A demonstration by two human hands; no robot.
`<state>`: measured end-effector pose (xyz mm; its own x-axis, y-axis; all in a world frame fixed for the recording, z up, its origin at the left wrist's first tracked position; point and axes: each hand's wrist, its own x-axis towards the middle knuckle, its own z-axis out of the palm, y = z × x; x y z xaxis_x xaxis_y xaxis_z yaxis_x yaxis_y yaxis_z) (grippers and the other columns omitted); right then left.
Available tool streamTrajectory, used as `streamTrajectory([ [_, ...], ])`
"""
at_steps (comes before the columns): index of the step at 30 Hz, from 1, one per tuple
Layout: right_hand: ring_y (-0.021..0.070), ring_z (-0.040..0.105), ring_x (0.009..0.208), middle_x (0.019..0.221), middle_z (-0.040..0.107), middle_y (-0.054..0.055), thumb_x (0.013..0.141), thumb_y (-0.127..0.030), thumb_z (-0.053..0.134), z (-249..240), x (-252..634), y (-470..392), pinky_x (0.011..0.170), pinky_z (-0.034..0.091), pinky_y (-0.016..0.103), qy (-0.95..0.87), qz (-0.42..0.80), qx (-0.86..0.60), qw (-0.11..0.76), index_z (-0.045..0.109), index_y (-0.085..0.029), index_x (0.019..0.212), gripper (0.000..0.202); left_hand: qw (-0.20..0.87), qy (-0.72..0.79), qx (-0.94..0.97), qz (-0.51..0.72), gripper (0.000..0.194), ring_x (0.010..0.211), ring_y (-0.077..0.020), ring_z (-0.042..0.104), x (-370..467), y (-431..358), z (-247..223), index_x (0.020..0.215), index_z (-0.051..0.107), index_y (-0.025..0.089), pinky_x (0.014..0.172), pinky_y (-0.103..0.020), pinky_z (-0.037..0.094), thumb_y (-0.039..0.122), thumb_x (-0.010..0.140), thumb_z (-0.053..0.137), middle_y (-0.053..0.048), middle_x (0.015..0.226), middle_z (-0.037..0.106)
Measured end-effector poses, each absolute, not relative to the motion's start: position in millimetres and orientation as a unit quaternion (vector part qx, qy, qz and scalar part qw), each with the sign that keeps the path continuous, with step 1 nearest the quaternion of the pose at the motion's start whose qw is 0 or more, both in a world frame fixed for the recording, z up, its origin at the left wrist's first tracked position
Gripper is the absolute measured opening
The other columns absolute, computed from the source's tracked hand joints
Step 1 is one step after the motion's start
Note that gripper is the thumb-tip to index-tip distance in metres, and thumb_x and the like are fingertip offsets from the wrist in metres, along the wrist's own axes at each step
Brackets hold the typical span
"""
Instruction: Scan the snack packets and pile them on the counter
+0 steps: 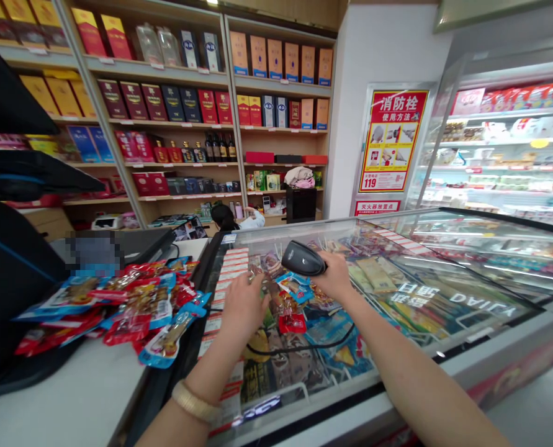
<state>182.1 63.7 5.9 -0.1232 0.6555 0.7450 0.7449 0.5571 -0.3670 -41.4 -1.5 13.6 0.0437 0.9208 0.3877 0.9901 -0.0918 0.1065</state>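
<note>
My right hand is wrapped round the handle of a black barcode scanner, held above the glass top of a chest freezer. To its left is my left hand, a woven bracelet on the wrist, its fingers curled forward. Whatever lies between those fingers is small and blurred. Below the scanner, small red and blue snack packets lie on the glass. A black cable loops across the freezer lid. Farther left, a heap of similar snack packets covers part of the white counter.
A black monitor stand rises at the left of the counter. Frozen goods show through the freezer glass. Behind it a person is low by the stocked shelves. A lit display fridge stands right.
</note>
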Motion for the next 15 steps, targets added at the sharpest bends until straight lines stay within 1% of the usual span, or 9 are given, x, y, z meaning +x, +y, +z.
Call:
streamTrajectory([
  [2,0.0227,0.067,0.082,0.084,0.075,0.004,0.070,-0.029,0.069,5.6,182.2,64.0,0.075,0.039,0.031,-0.749,-0.047,-0.473,0.461,0.073,-0.022,0.086,0.018,0.139,-0.721,-0.663,-0.143,0.038,0.117,-0.0363,0.056,-65.2,-8.4,33.8,0.115,0.067,0.017,0.096,-0.046,0.044,0.030,0.080,0.062,-0.021,0.127,0.058],
  [3,0.0227,0.067,0.082,0.085,0.075,0.004,0.070,-0.029,0.068,5.5,182.1,64.1,0.074,0.039,0.030,-0.751,-0.046,-0.474,0.458,0.073,-0.022,0.087,0.018,0.143,-0.751,-0.634,-0.120,0.040,0.115,-0.0383,0.056,-78.4,-11.7,42.5,0.112,0.067,0.016,0.093,-0.047,0.044,0.036,0.077,0.066,-0.021,0.123,0.060],
  [5,0.0222,0.066,0.081,0.084,0.074,0.004,0.071,-0.029,0.068,5.1,182.1,64.5,0.073,0.039,0.030,-0.756,-0.042,-0.472,0.452,0.073,-0.022,0.086,0.017,0.125,-0.802,-0.579,-0.075,0.051,0.115,-0.0430,0.055,-103.9,-16.8,54.1,0.108,0.066,0.015,0.090,-0.049,0.045,0.048,0.069,0.072,-0.024,0.119,0.060],
  [7,0.0220,0.066,0.080,0.082,0.073,0.004,0.070,-0.029,0.067,4.4,182.1,65.3,0.072,0.039,0.029,-0.761,-0.040,-0.468,0.446,0.072,-0.022,0.083,0.015,0.093,-0.831,-0.547,-0.035,0.061,0.117,-0.0464,0.053,-123.8,-18.7,57.1,0.109,0.065,0.014,0.090,-0.050,0.044,0.050,0.061,0.076,-0.027,0.121,0.059],
  [9,0.0219,0.065,0.079,0.081,0.073,0.004,0.070,-0.030,0.067,3.3,182.2,66.5,0.072,0.038,0.029,-0.765,-0.040,-0.466,0.444,0.071,-0.022,0.081,0.014,0.066,-0.837,-0.543,-0.009,0.061,0.120,-0.0476,0.051,-135.5,-17.4,53.4,0.112,0.065,0.013,0.090,-0.051,0.045,0.041,0.059,0.077,-0.028,0.125,0.057],
  [11,0.0217,0.065,0.079,0.080,0.073,0.005,0.070,-0.030,0.067,2.3,182.3,67.7,0.071,0.038,0.029,-0.766,-0.039,-0.465,0.442,0.071,-0.021,0.082,0.015,0.062,-0.834,-0.548,0.000,0.054,0.122,-0.0468,0.051,-140.2,-14.4,47.0,0.112,0.066,0.012,0.089,-0.050,0.046,0.028,0.061,0.072,-0.028,0.127,0.056],
  [13,0.0214,0.065,0.080,0.081,0.073,0.005,0.071,-0.029,0.067,1.6,182.3,68.5,0.071,0.038,0.028,-0.768,-0.038,-0.465,0.439,0.072,-0.021,0.084,0.016,0.066,-0.832,-0.551,-0.005,0.045,0.122,-0.0450,0.052,-141.2,-11.1,41.7,0.108,0.068,0.011,0.088,-0.048,0.047,0.019,0.064,0.064,-0.029,0.127,0.057],
  [15,0.0212,0.065,0.080,0.082,0.073,0.005,0.072,-0.029,0.068,1.3,181.8,68.5,0.072,0.037,0.028,-0.769,-0.040,-0.469,0.433,0.072,-0.021,0.085,0.016,0.055,-0.827,-0.559,-0.014,0.038,0.121,-0.0425,0.055,-141.1,-8.7,39.6,0.102,0.069,0.012,0.087,-0.046,0.049,0.014,0.066,0.059,-0.029,0.125,0.060],
])
